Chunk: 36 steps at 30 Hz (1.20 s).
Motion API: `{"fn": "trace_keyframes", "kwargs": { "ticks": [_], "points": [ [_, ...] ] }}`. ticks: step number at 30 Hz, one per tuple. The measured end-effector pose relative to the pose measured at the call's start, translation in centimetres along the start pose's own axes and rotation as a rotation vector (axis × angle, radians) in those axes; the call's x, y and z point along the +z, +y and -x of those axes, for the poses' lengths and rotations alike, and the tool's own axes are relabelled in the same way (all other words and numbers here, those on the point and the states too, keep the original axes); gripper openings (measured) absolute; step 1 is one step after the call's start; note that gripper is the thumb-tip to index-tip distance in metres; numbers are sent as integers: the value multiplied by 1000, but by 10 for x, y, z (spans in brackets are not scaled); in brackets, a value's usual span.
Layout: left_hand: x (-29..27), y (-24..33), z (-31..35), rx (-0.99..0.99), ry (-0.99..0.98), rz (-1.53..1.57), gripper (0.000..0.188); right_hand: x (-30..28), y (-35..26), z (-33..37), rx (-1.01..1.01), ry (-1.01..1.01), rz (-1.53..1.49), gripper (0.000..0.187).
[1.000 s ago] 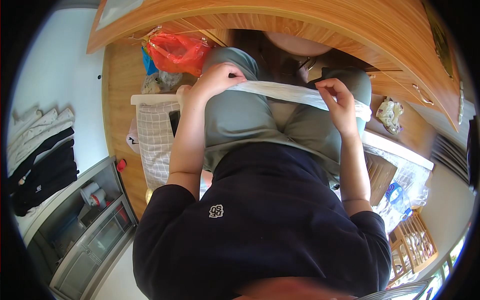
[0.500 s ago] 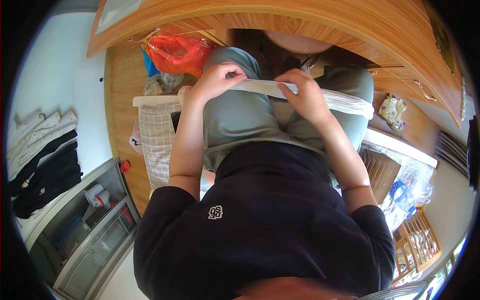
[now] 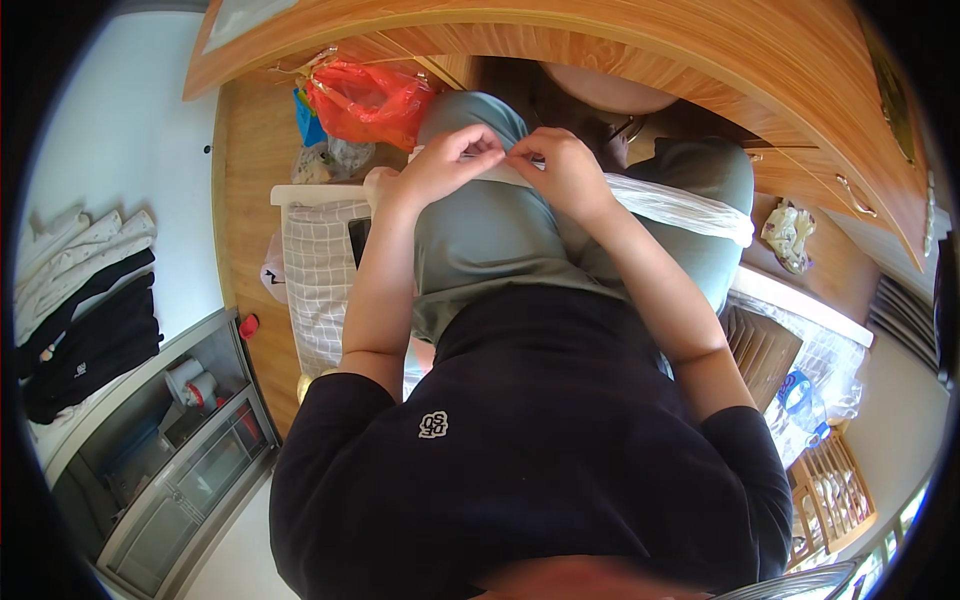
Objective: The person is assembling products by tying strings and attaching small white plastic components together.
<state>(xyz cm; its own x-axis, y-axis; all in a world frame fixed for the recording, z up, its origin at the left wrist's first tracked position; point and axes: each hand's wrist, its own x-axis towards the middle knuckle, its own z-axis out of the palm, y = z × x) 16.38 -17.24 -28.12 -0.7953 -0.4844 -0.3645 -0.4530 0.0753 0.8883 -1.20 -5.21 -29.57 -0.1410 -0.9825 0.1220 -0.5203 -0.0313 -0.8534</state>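
Observation:
A long, crinkled white strip of thin material [image 3: 680, 207] lies across my thighs, loose and bunched toward its right end. I cannot tell whether it is cloth or plastic. My left hand [image 3: 450, 168] pinches it near its left end, over my left thigh. Just to the right, my right hand [image 3: 562, 172] has its thumb and fingertips pressed together on the same strip. The fingertips of both hands almost meet. Part of the strip is hidden behind the hands.
The wooden desk edge [image 3: 640, 45] curves close beyond my knees. A red plastic bag [image 3: 370, 100] sits on the floor at the far left. Beside me are a checked cushion [image 3: 318, 270], a dark phone [image 3: 359, 240], and on the right a plastic bottle [image 3: 805, 405] and a wooden rack [image 3: 835, 490].
My right hand has moved left along the white strip until its fingertips are close to those of my left hand. The left hand has shifted slightly right.

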Motion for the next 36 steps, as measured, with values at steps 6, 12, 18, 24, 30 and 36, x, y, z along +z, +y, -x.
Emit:
{"fn": "trace_keyframes", "kwargs": {
  "ticks": [6, 12, 18, 24, 30, 36],
  "points": [
    [3, 4, 1, 195, 63, -135, 11, -5, -2, -1, 115, -20, -129, 13],
    [5, 5, -2, 203, 56, -207, 13, -3, -1, -2, 79, 20, -157, 11],
    [7, 7, -3, 195, 67, -360, 16, -6, -7, -4, 19, 58, -165, 11],
    [7, 21, -6, 553, 233, -819, 23, -36, -41, -7, 104, -39, -223, 13],
    [4, 38, -6, 450, 468, -168, 13, -104, -60, -6, 221, -258, -118, 21],
    [-26, 79, 23, 16, 185, -356, 18, -200, -51, 34, 280, -335, -113, 14]
  ]
}}
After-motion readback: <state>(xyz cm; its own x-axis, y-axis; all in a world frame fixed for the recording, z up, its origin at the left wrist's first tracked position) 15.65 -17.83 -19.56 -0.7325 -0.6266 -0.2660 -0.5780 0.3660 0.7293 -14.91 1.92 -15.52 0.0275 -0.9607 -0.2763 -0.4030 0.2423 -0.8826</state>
